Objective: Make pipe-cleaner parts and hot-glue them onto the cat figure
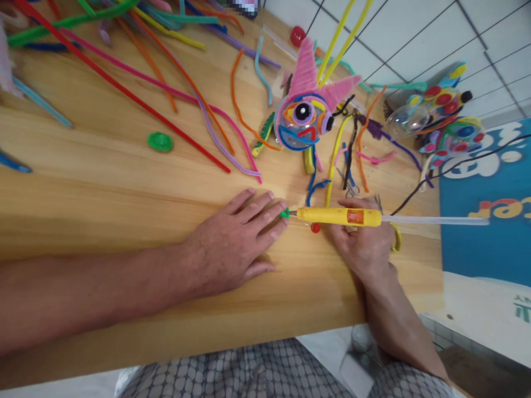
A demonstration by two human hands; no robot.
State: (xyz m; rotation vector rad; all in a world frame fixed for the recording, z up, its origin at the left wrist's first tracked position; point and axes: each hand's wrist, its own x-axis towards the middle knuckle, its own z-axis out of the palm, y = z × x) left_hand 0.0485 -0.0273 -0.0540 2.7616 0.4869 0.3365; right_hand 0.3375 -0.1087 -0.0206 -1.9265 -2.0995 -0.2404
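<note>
My left hand (238, 237) lies flat on the wooden table with its fingers spread. Its fingertips touch, or nearly touch, a small coiled green pipe cleaner piece (284, 213). My right hand (367, 243) is wrapped round a yellow hot glue gun (338, 216), a long clear glue stick (435, 220) sticking out of its back. The metal nozzle meets the green piece. Just below the gun sits a small red piece (316, 228). Beyond it stands a clear ball figure (305, 124) with pink pipe cleaner points, a big eye and yellow antennae.
Loose pipe cleaners, among them a long red one (136, 94), cover the far left. A green coiled disc (160, 141) lies nearer. Scissors (352, 188) lie beyond the gun. Two more decorated figures (456, 135) stand at right near a blue printed board (485, 232).
</note>
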